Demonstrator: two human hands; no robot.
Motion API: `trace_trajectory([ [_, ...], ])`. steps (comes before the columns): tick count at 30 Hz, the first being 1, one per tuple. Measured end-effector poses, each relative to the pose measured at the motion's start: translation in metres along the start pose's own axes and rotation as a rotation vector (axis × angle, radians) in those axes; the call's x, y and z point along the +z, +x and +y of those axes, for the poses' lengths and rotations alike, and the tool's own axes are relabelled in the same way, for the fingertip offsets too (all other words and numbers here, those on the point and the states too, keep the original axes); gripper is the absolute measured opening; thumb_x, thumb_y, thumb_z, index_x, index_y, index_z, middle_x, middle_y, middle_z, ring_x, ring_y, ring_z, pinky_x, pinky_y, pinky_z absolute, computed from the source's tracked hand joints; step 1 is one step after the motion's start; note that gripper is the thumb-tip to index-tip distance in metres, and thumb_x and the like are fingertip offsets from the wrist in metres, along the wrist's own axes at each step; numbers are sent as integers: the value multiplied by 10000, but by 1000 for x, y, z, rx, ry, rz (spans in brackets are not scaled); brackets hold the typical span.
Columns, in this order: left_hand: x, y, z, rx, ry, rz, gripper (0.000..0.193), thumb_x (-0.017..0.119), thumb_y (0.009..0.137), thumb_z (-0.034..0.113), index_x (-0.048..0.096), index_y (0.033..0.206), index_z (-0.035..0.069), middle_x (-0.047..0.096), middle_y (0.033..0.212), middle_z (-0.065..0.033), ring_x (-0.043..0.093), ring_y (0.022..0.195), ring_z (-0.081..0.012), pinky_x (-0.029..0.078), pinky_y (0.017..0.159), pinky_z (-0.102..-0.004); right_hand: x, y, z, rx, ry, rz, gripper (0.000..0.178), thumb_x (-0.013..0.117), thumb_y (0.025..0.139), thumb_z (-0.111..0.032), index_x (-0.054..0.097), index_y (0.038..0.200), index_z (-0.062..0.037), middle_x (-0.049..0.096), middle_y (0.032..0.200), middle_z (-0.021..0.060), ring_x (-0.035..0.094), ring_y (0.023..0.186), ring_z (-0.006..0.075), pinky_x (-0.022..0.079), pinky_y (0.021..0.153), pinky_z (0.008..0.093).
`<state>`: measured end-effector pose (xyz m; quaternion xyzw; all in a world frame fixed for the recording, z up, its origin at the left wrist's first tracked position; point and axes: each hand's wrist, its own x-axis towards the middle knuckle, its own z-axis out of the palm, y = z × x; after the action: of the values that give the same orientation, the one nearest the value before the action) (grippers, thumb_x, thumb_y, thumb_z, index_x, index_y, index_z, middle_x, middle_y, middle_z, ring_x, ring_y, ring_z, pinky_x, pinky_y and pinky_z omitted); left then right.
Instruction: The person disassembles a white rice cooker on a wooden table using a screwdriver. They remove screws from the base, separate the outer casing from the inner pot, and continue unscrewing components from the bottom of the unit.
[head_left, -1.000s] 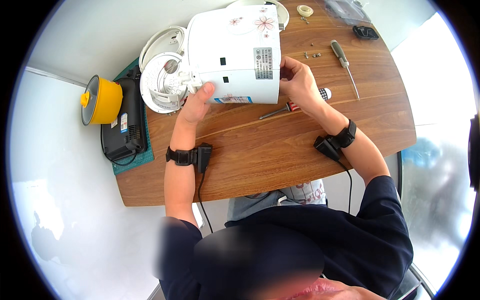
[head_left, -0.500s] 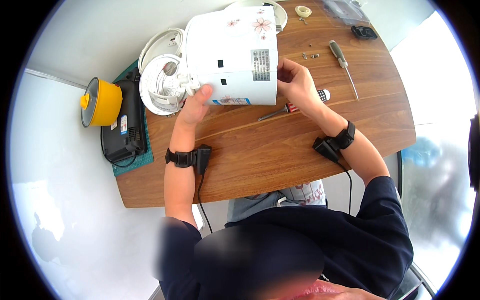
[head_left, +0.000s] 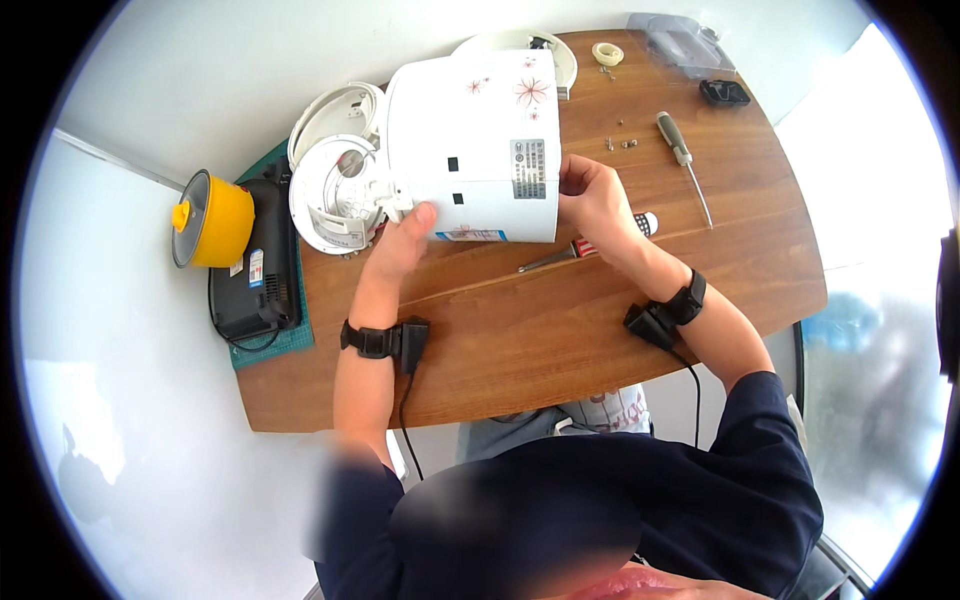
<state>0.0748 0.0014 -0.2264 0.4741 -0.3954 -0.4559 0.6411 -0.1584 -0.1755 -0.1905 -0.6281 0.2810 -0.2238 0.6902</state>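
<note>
In the head view, a white rice cooker body (head_left: 475, 145) with small flower prints lies tipped on its side over the far part of a brown wooden table (head_left: 520, 340). Both hands grip it. The left hand (head_left: 405, 235) clasps its lower left edge, thumb up against the white wall, just beside the round white hinged lid (head_left: 335, 180) that hangs open to the left. The right hand (head_left: 590, 195) grasps the right edge of the body, fingers curled around the rim.

Just under the right hand a red-handled screwdriver (head_left: 580, 252) lies on the table. Farther right lies a second screwdriver (head_left: 683, 160) with a grey handle, and near it a few small screws (head_left: 620, 143). A roll of tape (head_left: 607, 53) and a small black object (head_left: 724, 93) sit at the far edge.

To the left, a yellow pot (head_left: 215, 218) rests beside a black box-shaped device (head_left: 262, 270) on a green mat (head_left: 270, 345). Each wrist wears a black strap with a cable.
</note>
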Motion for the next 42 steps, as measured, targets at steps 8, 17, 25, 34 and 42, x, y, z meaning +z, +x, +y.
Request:
trace_trajectory([
  [8, 7, 1, 7, 7, -15, -15, 857, 720, 937, 506, 395, 1539, -12, 516, 1498, -112, 463, 1383, -243, 368, 1160, -405, 3, 0, 5, -98, -32, 15, 151, 732, 878, 2, 660, 1010, 9, 677, 881, -13, 596, 786, 43, 500, 708, 218],
  [17, 3, 0, 1, 11, -43, 13, 807, 704, 958, 450, 388, 1543, -6, 517, 1499, -111, 477, 1381, -251, 387, 1153, -401, 6, 0, 9, -194, -136, 86, 253, 748, 879, -19, 615, 1094, -8, 679, 923, -3, 595, 812, 55, 498, 721, 230],
  [25, 13, 2, 10, 25, -33, -15, 831, 724, 935, 487, 408, 1535, 6, 539, 1479, -117, 485, 1376, -252, 401, 1143, -414, 10, -5, 7, -302, -335, 134, 370, 745, 817, 23, 582, 1144, -31, 706, 947, 62, 641, 825, 142, 513, 734, 284],
  [34, 7, 3, 4, 39, 3, -54, 789, 667, 964, 522, 420, 1535, 37, 552, 1480, -101, 534, 1350, -254, 445, 1110, -428, 10, -7, 7, -403, -414, 122, 437, 743, 790, 38, 560, 1180, -38, 682, 918, 76, 641, 802, 197, 523, 733, 321],
  [42, 4, 2, 4, 26, -4, -52, 794, 674, 957, 516, 415, 1537, 39, 547, 1484, -101, 525, 1361, -254, 433, 1121, -426, 9, -14, -7, -316, -479, 107, 381, 721, 828, 12, 587, 1182, -29, 716, 971, 93, 649, 782, 194, 525, 692, 307],
])
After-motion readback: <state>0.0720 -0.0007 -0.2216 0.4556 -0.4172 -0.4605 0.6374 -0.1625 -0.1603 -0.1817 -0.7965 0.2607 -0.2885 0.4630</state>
